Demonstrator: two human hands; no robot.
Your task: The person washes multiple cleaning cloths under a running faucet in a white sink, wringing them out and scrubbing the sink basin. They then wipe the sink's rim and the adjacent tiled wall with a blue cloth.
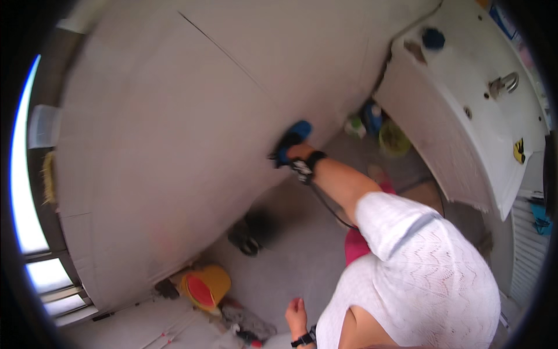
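My right hand [300, 152] reaches out to the pale wall [174, 109] and grips a blue and black brush-like hand tool [298, 131]. The tool is blurred and looks to be at or close to the wall surface; contact is hard to make out. A black strap with a small device [304, 169] circles my right wrist, and a dark cable hangs from it. Low in the view, my left hand [297, 315] hangs beside my body with its fingers curled together. No object shows in it. It wears a black wristband [305, 338].
At right stands a white basin [471, 144] with a metal tap [505, 85]. A yellow-green bucket [394, 138] and a blue bottle [372, 117] sit beside it. A yellow container with a red part [207, 285] and a blurred dark object [248, 237] lie along the wall's foot.
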